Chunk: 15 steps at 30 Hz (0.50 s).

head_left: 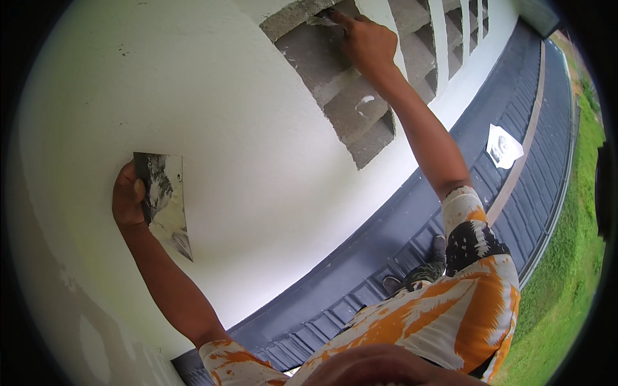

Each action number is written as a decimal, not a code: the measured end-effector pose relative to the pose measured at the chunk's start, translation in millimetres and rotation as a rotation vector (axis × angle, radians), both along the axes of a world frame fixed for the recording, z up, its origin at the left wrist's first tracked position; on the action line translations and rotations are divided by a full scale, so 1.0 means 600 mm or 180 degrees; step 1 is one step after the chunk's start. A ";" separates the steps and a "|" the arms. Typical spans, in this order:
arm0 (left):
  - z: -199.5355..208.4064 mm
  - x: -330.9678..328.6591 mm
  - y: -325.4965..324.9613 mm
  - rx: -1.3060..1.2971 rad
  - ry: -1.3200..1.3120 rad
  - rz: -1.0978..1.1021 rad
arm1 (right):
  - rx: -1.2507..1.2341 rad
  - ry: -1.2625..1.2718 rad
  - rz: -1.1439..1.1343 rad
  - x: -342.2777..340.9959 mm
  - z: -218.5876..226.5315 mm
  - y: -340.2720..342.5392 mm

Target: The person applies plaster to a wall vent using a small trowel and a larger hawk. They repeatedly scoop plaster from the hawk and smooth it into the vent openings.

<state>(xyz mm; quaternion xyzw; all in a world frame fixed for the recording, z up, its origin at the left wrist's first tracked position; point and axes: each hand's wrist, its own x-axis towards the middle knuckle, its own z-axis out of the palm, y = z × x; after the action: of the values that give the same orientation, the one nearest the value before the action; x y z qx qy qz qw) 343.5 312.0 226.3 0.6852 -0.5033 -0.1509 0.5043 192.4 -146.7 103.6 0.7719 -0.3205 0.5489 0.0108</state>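
My left hand (pixel 129 196) grips a thin flat plate (pixel 166 199), dark along one edge and smeared with whitish putty, the thumb pressed on its face. It is held in front of the white wall (pixel 244 116). Up to the right, my right hand (pixel 368 44) reaches into a vent opening (pixel 322 58) with rough grey block edges. Its fingers are curled, with the forefinger reaching toward the upper edge. Something small and dark shows at the fingertip, with a pale smear beside it. I cannot make out what, if anything, that hand holds.
Further block openings (pixel 418 51) run along the wall to the right. Below lies a dark ribbed roof (pixel 463 154), where my shoes (pixel 391 283) stand. A white putty-smeared container (pixel 504 147) sits on it beside a pale strip (pixel 524 148). Grass (pixel 560 283) lies beyond the roof's edge.
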 end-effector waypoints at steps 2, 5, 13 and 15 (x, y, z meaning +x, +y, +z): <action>0.003 0.004 0.001 -0.0021 0.0344 0.0084 | 0.0097 0.0159 -0.0128 0.008 -0.007 -0.002; 0.002 -0.008 -0.015 -0.0041 0.0488 0.0010 | 0.0241 0.0382 -0.0138 -0.012 -0.034 0.009; 0.003 0.002 -0.017 0.0073 0.0464 -0.0165 | -0.0033 0.0026 -0.0011 -0.005 -0.020 -0.001; 0.003 0.006 -0.016 0.0070 0.0541 -0.0142 | 0.0156 0.0403 -0.0083 -0.010 -0.026 0.006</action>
<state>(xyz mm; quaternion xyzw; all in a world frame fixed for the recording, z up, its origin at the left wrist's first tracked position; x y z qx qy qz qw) 346.8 302.4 228.0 0.6641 -0.4721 -0.2252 0.5342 186.6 -143.1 88.0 0.8009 -0.3426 0.4907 0.0193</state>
